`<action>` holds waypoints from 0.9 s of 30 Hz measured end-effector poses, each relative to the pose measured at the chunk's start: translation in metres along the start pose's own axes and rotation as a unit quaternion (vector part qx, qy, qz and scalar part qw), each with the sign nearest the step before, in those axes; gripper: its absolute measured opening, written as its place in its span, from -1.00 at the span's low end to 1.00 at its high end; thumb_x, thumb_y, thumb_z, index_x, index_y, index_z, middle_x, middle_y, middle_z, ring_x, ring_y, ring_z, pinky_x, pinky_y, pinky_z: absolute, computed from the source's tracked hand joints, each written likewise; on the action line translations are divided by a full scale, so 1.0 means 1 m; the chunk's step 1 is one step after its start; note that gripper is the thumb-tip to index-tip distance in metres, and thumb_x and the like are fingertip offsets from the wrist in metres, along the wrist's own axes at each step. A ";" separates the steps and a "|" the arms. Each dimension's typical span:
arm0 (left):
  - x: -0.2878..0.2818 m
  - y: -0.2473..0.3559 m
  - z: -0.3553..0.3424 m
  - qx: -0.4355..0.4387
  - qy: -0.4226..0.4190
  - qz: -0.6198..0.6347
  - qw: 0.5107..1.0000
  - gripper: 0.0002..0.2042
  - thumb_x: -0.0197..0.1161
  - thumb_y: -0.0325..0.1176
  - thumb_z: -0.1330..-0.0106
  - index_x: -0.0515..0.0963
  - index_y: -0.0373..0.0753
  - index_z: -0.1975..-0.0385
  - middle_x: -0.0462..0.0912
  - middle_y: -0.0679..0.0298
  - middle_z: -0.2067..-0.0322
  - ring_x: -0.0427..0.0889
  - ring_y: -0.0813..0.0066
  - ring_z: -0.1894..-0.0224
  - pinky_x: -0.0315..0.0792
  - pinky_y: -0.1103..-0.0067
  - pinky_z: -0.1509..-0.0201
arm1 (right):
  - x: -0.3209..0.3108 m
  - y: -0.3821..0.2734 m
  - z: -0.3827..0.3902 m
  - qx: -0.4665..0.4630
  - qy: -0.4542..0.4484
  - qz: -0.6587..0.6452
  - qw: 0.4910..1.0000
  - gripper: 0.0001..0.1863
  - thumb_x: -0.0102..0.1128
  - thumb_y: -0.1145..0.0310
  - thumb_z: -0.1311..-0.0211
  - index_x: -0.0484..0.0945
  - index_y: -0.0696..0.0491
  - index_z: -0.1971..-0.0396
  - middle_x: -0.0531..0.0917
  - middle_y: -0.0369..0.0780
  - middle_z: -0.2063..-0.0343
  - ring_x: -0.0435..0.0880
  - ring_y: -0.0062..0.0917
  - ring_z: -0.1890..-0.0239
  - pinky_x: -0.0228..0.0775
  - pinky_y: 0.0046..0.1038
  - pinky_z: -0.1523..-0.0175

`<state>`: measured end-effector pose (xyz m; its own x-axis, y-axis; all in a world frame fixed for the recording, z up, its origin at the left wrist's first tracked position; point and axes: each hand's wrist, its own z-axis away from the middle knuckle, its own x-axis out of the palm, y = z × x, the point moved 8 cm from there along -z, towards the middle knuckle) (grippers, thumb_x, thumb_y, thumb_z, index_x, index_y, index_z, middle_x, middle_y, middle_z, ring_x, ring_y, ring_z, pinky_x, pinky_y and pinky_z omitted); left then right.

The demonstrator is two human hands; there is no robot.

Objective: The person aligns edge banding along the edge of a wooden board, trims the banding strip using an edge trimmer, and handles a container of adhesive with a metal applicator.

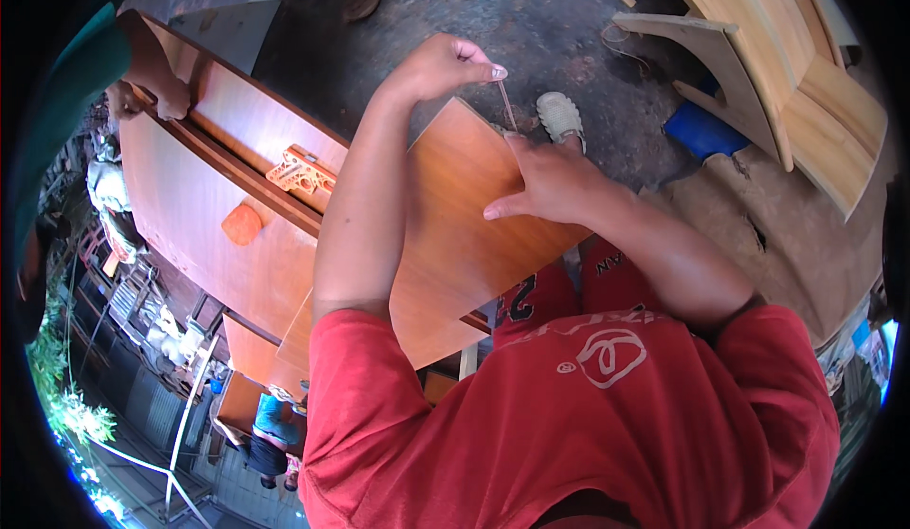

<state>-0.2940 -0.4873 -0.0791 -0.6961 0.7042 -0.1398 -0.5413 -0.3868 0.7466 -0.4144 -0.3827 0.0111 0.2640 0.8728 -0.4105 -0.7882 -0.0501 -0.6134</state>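
A brown wooden panel [457, 211] with a smooth varnished face lies tilted in front of me. My left hand [445, 69] is raised beyond its far corner, thumb and forefinger pinching one end of a thin, light strip [507, 107]. Down from those fingertips the strip runs to the panel's right edge, beside my right hand [559, 183]. That hand grips the edge, its thumb lying on the face and the other fingers partly hidden over the side. Whether its fingertips also touch the strip, I cannot tell.
An orange plastic jig [301, 173] and an orange block [242, 225] lie on the long wooden piece [204, 192] at left. Another person's hands [171, 98] rest on its far end. Curved wooden parts [787, 83], a blue object [703, 131] and brown sheeting [758, 216] are at right.
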 end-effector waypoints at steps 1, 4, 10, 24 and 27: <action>0.000 0.001 0.002 0.000 0.004 0.003 1.000 -0.65 0.43 -0.04 -0.07 0.70 -0.24 0.41 0.67 0.35 0.49 0.55 0.62 0.39 0.41 0.59 0.23 | 0.000 -0.002 0.000 0.009 -0.036 0.013 0.999 0.05 0.35 -0.24 0.10 0.23 0.34 -0.15 0.63 0.08 0.24 0.59 -0.11 0.03 0.24 -0.07 -0.17; 0.000 0.000 0.007 -0.004 0.015 0.029 0.999 -0.71 0.42 -0.13 -0.13 0.66 -0.27 0.43 0.62 0.43 0.50 0.50 0.70 0.39 0.38 0.66 0.26 | 0.001 -0.008 0.001 0.029 -0.108 0.061 0.992 0.03 0.34 -0.22 0.09 0.25 0.39 -0.12 0.60 0.13 0.16 0.57 -0.06 0.01 0.28 -0.08 -0.16; -0.002 0.003 0.010 0.018 0.035 0.011 0.999 -0.70 0.41 -0.10 -0.13 0.67 -0.26 0.45 0.61 0.43 0.52 0.48 0.71 0.39 0.37 0.65 0.26 | 0.007 -0.005 0.002 0.048 -0.136 0.064 0.987 0.01 0.32 -0.24 0.06 0.27 0.37 -0.11 0.58 0.18 0.14 0.55 -0.01 -0.01 0.37 -0.16 -0.13; -0.001 0.000 0.012 0.015 0.037 0.024 0.999 -0.75 0.40 -0.18 -0.12 0.66 -0.28 0.48 0.58 0.45 0.56 0.42 0.72 0.47 0.32 0.66 0.36 | 0.002 -0.018 -0.021 0.120 -0.060 -0.247 0.960 0.06 0.29 -0.23 -0.01 0.10 0.29 -0.27 0.57 -0.21 0.59 0.50 -0.60 0.65 0.37 -0.56 0.54; -0.001 0.004 0.016 0.004 0.033 0.032 0.999 -0.75 0.40 -0.19 -0.12 0.65 -0.28 0.48 0.57 0.46 0.56 0.40 0.72 0.48 0.31 0.66 0.36 | -0.001 -0.019 -0.017 0.100 -0.024 -0.298 0.949 0.09 0.30 -0.21 -0.02 0.02 0.27 -0.33 0.57 -0.23 0.59 0.49 -0.61 0.66 0.35 -0.56 0.55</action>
<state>-0.2881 -0.4803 -0.0656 -0.7586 0.6375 -0.1344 -0.4915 -0.4246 0.7603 -0.3899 -0.3914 0.0120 0.6738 0.7389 0.0042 -0.5977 0.5484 -0.5848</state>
